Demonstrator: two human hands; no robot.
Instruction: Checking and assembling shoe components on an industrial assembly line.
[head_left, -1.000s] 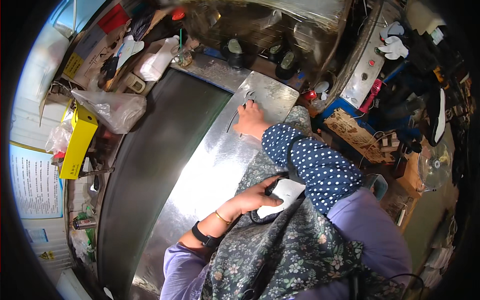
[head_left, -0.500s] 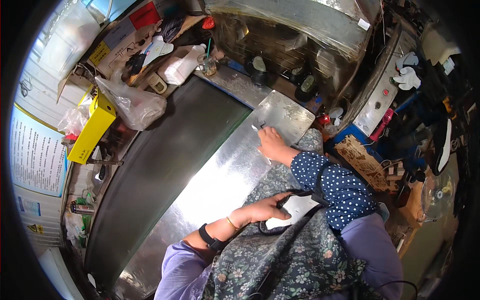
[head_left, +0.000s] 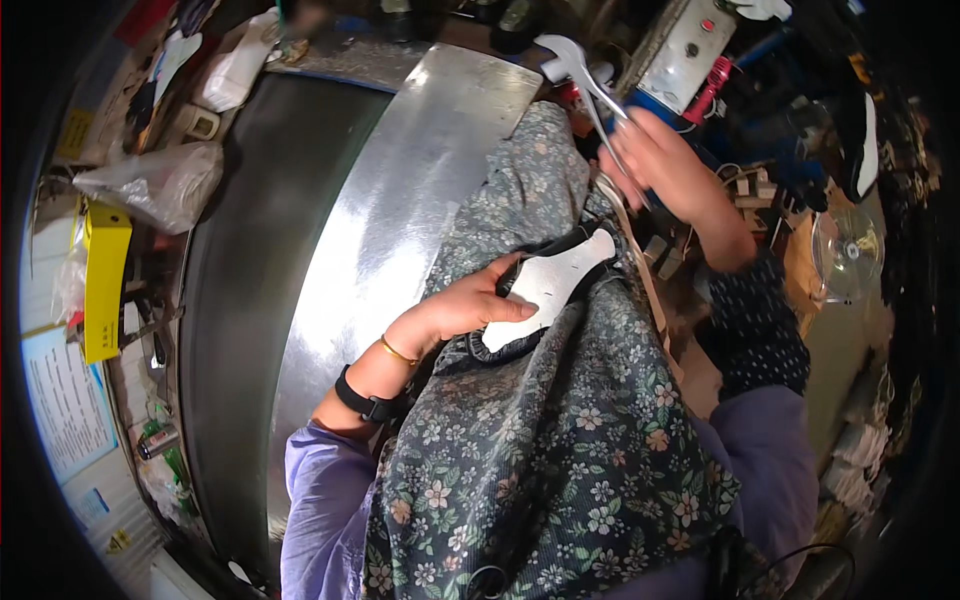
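My left hand [head_left: 470,305] presses on a shoe upper with a white insole and black rim [head_left: 550,285], which rests upside down on my floral apron [head_left: 560,430]. My right hand [head_left: 665,165] is raised at the upper right, blurred, and grips a shiny metal pincer tool [head_left: 585,75] whose head points up and to the left. The tool is held above and to the right of the shoe, apart from it. A black wristband and a gold bangle sit on my left wrist.
A shiny metal work plate [head_left: 400,190] runs left of my lap, beside a dark curved bench top [head_left: 240,300]. A yellow box [head_left: 105,280], a plastic bag [head_left: 150,185] and a printed sheet [head_left: 65,400] lie at the left. A grey switch box [head_left: 700,40] stands at the top right.
My right hand has left the far end of the metal plate and swung up to the right, now holding the metal pincer tool. My left hand stays on the shoe.
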